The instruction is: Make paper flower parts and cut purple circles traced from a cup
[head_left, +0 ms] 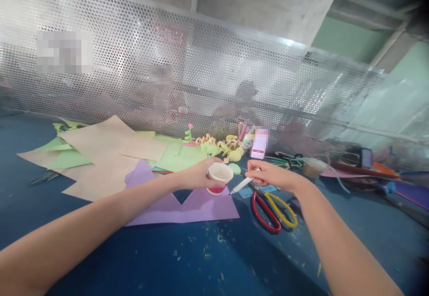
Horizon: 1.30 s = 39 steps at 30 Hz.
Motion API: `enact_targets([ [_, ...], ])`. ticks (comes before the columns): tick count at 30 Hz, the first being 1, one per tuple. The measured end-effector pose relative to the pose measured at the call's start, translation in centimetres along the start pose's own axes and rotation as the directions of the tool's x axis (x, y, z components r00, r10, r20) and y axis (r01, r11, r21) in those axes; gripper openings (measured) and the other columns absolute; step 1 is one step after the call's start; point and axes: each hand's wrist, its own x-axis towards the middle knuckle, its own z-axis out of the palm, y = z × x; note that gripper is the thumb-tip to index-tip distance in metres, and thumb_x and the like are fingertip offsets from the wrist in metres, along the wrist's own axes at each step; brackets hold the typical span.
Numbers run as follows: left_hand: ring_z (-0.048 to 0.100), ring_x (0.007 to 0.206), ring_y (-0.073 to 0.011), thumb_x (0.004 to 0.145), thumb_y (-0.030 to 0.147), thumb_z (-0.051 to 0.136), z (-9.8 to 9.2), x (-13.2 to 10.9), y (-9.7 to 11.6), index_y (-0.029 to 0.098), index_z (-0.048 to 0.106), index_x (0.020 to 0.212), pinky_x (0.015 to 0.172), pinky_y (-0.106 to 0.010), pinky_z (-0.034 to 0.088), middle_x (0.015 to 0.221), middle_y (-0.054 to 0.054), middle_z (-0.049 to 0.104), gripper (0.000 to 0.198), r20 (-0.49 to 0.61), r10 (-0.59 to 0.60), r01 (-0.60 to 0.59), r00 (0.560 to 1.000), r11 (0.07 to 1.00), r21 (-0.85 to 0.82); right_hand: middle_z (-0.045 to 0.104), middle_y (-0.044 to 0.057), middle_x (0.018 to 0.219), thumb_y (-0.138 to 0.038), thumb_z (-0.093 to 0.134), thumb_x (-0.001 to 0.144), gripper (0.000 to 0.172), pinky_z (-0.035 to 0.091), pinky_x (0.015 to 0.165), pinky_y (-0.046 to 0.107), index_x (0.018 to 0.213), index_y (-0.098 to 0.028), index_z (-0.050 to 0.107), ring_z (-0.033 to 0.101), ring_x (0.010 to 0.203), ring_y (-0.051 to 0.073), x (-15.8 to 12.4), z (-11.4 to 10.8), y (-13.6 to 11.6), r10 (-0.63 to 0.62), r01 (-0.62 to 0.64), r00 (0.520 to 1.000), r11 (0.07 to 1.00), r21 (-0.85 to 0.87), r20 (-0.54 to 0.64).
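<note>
My left hand (201,174) is closed round a small paper cup (220,170), white inside with a red band low on its side. The cup stands on or just over a purple sheet of paper (201,209) with a notch cut out of it; whether it touches cannot be made out. In my right hand (263,173) is a white pen (240,186), its tip pointing down and left, close to the cup's base. Scissors (273,211) with one red and one yellow handle lie just below my right hand, their blades partly hidden.
Beige paper sheets (103,153) and green paper (179,156) cover the table's left and middle. Curled yellow paper pieces (231,148) and a phone (259,143) stand behind my hands. Cords and a roll of tape (315,166) lie right. A perforated metal screen (208,64) closes off the back.
</note>
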Motion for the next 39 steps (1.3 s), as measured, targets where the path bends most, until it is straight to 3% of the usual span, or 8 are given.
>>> enact_targets([
  [4,0.052,0.103,-0.0252,0.070,0.049,0.064,0.0,0.0,0.3,0.021,0.041,0.123,0.085,-0.038,0.044,0.112,-0.010,0.055,0.064,0.008,0.046,-0.046,0.999,0.995,0.089,0.039,-0.007,0.060,-0.044,0.053,0.082,0.025,0.029,0.052,0.021,0.088,-0.020,0.048,0.034,0.053,0.007,-0.3,-0.2,0.2,-0.033,0.040,0.987,0.998,-0.040,0.154],
  [8,0.052,0.104,-0.0262,0.071,0.055,0.061,-0.1,0.1,0.1,0.022,0.039,0.125,0.086,-0.040,0.042,0.112,-0.010,0.055,0.067,0.027,0.056,-0.059,0.998,0.991,0.117,0.051,-0.001,0.078,-0.042,0.050,0.085,0.032,0.035,0.059,0.022,0.109,-0.021,0.056,0.044,0.064,0.010,-1.4,-0.5,-0.9,-0.027,0.087,0.953,0.978,-0.188,0.301],
  [11,0.052,0.105,-0.0268,0.070,0.058,0.060,-0.2,0.1,0.0,0.022,0.038,0.125,0.087,-0.040,0.042,0.113,-0.011,0.054,0.070,0.041,0.038,-0.043,0.998,0.990,0.131,0.057,0.003,0.107,-0.041,0.047,0.087,0.036,0.039,0.077,0.025,0.117,-0.024,0.057,0.052,0.090,0.015,-2.0,-0.5,-1.8,-0.032,0.142,0.928,0.951,-0.275,0.370],
  [15,0.049,0.110,-0.0285,0.069,0.059,0.060,-0.4,-0.1,0.2,0.023,0.037,0.125,0.089,-0.041,0.041,0.117,-0.011,0.053,0.070,0.052,0.023,-0.030,0.998,0.990,0.140,0.049,0.000,0.132,-0.037,0.042,0.089,0.038,0.030,0.099,0.028,0.124,-0.028,0.054,0.042,0.121,0.019,-2.2,0.1,-3.1,-0.053,0.202,0.898,0.931,-0.303,0.437],
  [22,0.052,0.105,-0.0273,0.070,0.057,0.060,-0.4,-0.2,0.4,0.024,0.039,0.124,0.087,-0.040,0.041,0.112,-0.009,0.056,0.067,0.039,0.023,-0.028,0.999,0.992,0.124,0.060,0.001,0.108,-0.032,0.039,0.089,0.031,0.040,0.078,0.027,0.109,-0.027,0.061,0.056,0.092,0.018,-3.2,3.1,-6.4,0.051,0.178,0.923,0.824,-0.538,0.382],
  [27,0.053,0.103,-0.0263,0.071,0.053,0.062,-0.4,-0.3,0.5,0.023,0.037,0.125,0.084,-0.038,0.042,0.111,-0.008,0.056,0.066,0.032,0.047,-0.050,0.998,0.991,0.122,0.056,-0.002,0.080,-0.040,0.054,0.082,0.030,0.037,0.059,0.021,0.107,-0.025,0.057,0.048,0.064,0.010,-3.7,3.9,-7.4,-0.014,0.236,0.906,0.846,-0.478,0.423],
  [33,0.049,0.106,-0.0274,0.072,0.056,0.059,-0.6,-0.4,0.6,0.021,0.039,0.124,0.087,-0.039,0.040,0.112,-0.010,0.055,0.065,0.041,0.061,-0.067,0.997,0.986,0.156,0.052,0.000,0.077,-0.046,0.041,0.088,0.032,0.041,0.064,0.023,0.100,-0.020,0.057,0.051,0.066,0.011,-3.3,1.6,-5.3,0.013,0.115,0.929,0.940,-0.322,0.369],
  [39,0.047,0.108,-0.0274,0.074,0.059,0.055,-0.7,-0.4,0.5,0.024,0.036,0.127,0.088,-0.039,0.039,0.119,-0.009,0.052,0.067,0.063,0.048,-0.060,0.997,0.978,0.199,0.057,0.002,0.091,-0.034,0.046,0.086,0.026,0.042,0.068,0.023,0.106,-0.023,0.058,0.055,0.072,0.013,-2.9,1.6,-5.2,0.093,0.129,0.867,0.907,-0.402,0.489],
])
